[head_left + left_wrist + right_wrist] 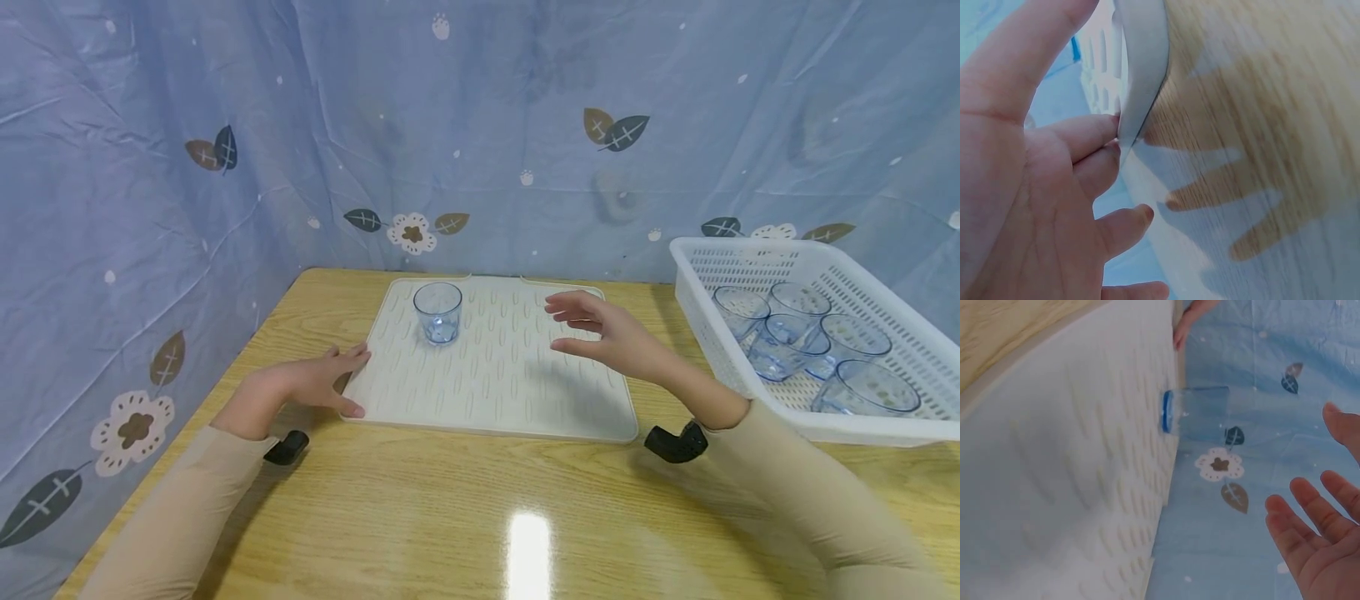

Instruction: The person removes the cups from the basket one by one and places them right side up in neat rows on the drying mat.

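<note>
A white draining tray [480, 400] with rows of raised ridges lies on the wooden table. One clear bluish glass [438, 313] stands upright on its back left part; the right wrist view also catches this glass [1200, 412]. At the tray's left edge, my left hand [318, 382] has its fingers spread, with fingertips touching the rim [1144, 62] in the left wrist view. Above the tray's right side hovers my right hand [603, 332], apart from the glass, fingers loosely bent and thumb apart. Nothing is in that hand [1316, 540].
To the right stands a white perforated plastic basket [720, 367] holding several clear bluish glasses [798, 337]. A blue patterned cloth [495, 133] hangs behind and on the left. Wooden tabletop [420, 508] stretches in front of the tray.
</note>
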`<state>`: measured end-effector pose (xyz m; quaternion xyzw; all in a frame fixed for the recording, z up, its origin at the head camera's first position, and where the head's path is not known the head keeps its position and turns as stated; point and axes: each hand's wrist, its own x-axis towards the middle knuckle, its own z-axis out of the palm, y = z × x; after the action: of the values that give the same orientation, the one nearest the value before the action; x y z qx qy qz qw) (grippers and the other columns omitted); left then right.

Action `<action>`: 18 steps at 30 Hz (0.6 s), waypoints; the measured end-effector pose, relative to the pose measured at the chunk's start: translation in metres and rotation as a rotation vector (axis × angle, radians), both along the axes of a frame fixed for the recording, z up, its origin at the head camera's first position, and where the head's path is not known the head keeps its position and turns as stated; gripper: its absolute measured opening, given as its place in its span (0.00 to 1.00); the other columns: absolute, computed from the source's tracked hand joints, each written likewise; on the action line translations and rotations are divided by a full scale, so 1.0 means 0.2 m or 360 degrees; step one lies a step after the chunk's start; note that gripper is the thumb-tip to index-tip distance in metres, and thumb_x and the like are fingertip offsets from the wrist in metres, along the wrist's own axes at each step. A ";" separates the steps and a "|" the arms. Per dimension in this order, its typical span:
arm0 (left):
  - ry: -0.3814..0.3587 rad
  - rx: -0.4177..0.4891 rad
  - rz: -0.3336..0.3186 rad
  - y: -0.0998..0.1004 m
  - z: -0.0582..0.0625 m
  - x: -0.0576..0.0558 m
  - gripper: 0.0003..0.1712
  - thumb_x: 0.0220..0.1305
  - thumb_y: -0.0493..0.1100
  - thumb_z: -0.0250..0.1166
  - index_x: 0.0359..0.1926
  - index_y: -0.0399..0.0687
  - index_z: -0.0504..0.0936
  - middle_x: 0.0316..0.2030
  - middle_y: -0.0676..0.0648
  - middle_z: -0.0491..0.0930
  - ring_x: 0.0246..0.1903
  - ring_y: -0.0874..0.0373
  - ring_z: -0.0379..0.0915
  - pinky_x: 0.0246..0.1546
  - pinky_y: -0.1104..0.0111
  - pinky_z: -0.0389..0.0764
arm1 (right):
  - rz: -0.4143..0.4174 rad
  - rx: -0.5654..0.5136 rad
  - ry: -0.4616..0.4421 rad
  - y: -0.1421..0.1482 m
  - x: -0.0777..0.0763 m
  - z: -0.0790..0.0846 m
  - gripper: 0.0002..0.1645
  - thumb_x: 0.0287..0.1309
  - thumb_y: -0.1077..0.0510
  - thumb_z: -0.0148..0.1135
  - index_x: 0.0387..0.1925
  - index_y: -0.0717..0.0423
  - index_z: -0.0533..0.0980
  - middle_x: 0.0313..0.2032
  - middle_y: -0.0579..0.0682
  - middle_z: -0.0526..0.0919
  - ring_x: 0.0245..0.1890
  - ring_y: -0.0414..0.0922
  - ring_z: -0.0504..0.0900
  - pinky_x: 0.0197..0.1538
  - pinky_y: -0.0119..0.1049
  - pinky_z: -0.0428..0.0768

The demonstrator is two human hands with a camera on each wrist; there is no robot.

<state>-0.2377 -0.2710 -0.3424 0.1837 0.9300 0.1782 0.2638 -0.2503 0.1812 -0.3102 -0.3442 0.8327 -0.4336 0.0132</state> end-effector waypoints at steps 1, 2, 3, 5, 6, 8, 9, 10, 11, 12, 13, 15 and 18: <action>-0.0001 0.0004 -0.0001 0.00 0.00 0.00 0.64 0.63 0.58 0.74 0.81 0.33 0.43 0.79 0.30 0.34 0.74 0.22 0.24 0.67 0.29 0.46 | -0.0010 0.0007 0.0009 0.02 0.01 0.00 0.34 0.64 0.65 0.70 0.69 0.66 0.69 0.63 0.61 0.76 0.65 0.57 0.75 0.67 0.45 0.72; -0.0004 0.0009 -0.0003 0.00 0.00 0.00 0.64 0.63 0.58 0.74 0.81 0.33 0.43 0.79 0.30 0.34 0.74 0.22 0.24 0.67 0.29 0.46 | -0.0018 0.0010 0.0020 0.04 0.02 0.00 0.33 0.64 0.65 0.70 0.68 0.66 0.70 0.63 0.60 0.77 0.64 0.57 0.75 0.66 0.42 0.72; -0.0007 0.0016 -0.0004 0.00 0.00 0.00 0.64 0.63 0.58 0.74 0.81 0.32 0.43 0.79 0.30 0.34 0.74 0.22 0.24 0.67 0.29 0.46 | -0.0021 0.0011 0.0032 0.07 0.02 0.01 0.33 0.64 0.66 0.70 0.68 0.66 0.70 0.63 0.60 0.77 0.64 0.57 0.76 0.66 0.38 0.73; -0.0007 0.0025 -0.0009 0.00 0.00 0.01 0.64 0.63 0.57 0.74 0.80 0.32 0.43 0.79 0.29 0.34 0.73 0.22 0.24 0.67 0.29 0.46 | -0.0025 -0.0007 0.0065 0.11 0.04 0.02 0.32 0.64 0.67 0.69 0.67 0.67 0.70 0.62 0.61 0.78 0.63 0.58 0.76 0.64 0.31 0.73; -0.0002 0.0028 -0.0010 0.00 0.00 0.01 0.64 0.63 0.57 0.74 0.80 0.32 0.43 0.79 0.29 0.34 0.73 0.22 0.24 0.67 0.29 0.46 | -0.0028 -0.0018 0.0082 0.13 0.05 0.02 0.31 0.64 0.68 0.68 0.67 0.67 0.71 0.62 0.61 0.78 0.62 0.58 0.77 0.63 0.28 0.73; 0.0009 0.0031 -0.0019 0.00 0.00 0.01 0.64 0.63 0.57 0.74 0.80 0.31 0.44 0.79 0.29 0.34 0.73 0.21 0.24 0.67 0.29 0.46 | -0.0043 -0.0036 0.0123 0.17 0.06 0.03 0.31 0.64 0.70 0.67 0.67 0.68 0.71 0.62 0.62 0.78 0.61 0.55 0.77 0.61 0.24 0.72; 0.0014 0.0031 -0.0023 0.00 0.00 0.01 0.63 0.63 0.57 0.74 0.80 0.31 0.44 0.79 0.29 0.34 0.73 0.21 0.24 0.67 0.29 0.46 | -0.0055 -0.0044 0.0133 0.19 0.07 0.03 0.30 0.65 0.70 0.67 0.67 0.67 0.71 0.61 0.62 0.78 0.61 0.52 0.78 0.60 0.22 0.72; 0.0021 0.0030 -0.0029 0.00 0.00 0.01 0.63 0.63 0.57 0.74 0.80 0.31 0.44 0.79 0.29 0.35 0.73 0.21 0.25 0.67 0.29 0.46 | -0.0067 -0.0042 0.0142 0.21 0.08 0.03 0.30 0.65 0.69 0.66 0.67 0.67 0.71 0.62 0.62 0.78 0.61 0.49 0.78 0.60 0.22 0.71; 0.0027 0.0027 -0.0034 0.00 0.00 0.01 0.63 0.63 0.57 0.74 0.80 0.31 0.44 0.79 0.29 0.35 0.73 0.21 0.25 0.67 0.29 0.46 | -0.0085 -0.0038 0.0138 0.23 0.08 0.04 0.30 0.67 0.69 0.66 0.68 0.66 0.71 0.62 0.62 0.78 0.60 0.44 0.78 0.60 0.21 0.71; 0.0028 0.0027 -0.0036 0.00 0.00 0.01 0.63 0.63 0.57 0.74 0.80 0.31 0.44 0.79 0.29 0.35 0.73 0.21 0.25 0.67 0.29 0.46 | -0.0106 -0.0032 0.0141 0.25 0.09 0.04 0.29 0.68 0.68 0.65 0.68 0.66 0.71 0.62 0.62 0.78 0.60 0.40 0.77 0.60 0.20 0.70; 0.0024 0.0028 -0.0035 0.00 0.00 0.01 0.63 0.63 0.57 0.74 0.80 0.31 0.44 0.79 0.29 0.35 0.73 0.20 0.25 0.67 0.28 0.45 | -0.0127 -0.0027 0.0143 0.28 0.10 0.04 0.29 0.69 0.67 0.64 0.68 0.65 0.71 0.62 0.61 0.78 0.59 0.36 0.77 0.59 0.20 0.71; 0.0016 0.0030 -0.0026 0.00 0.01 0.01 0.64 0.63 0.57 0.74 0.80 0.31 0.44 0.79 0.29 0.35 0.73 0.21 0.24 0.67 0.28 0.45 | -0.0161 -0.0028 0.0157 0.33 0.11 0.05 0.28 0.70 0.66 0.64 0.69 0.64 0.70 0.62 0.60 0.78 0.57 0.31 0.76 0.58 0.20 0.72; 0.0004 0.0023 -0.0017 0.01 0.01 0.01 0.64 0.63 0.57 0.74 0.80 0.31 0.44 0.79 0.29 0.34 0.73 0.21 0.24 0.67 0.28 0.44 | -0.0196 -0.0063 0.0206 0.40 0.12 0.05 0.28 0.70 0.68 0.62 0.69 0.64 0.70 0.62 0.53 0.78 0.56 0.29 0.77 0.55 0.20 0.74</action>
<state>-0.2363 -0.2700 -0.3408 0.1908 0.9281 0.1831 0.2622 -0.2264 0.2615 -0.3001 -0.3200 0.8426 -0.4269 -0.0740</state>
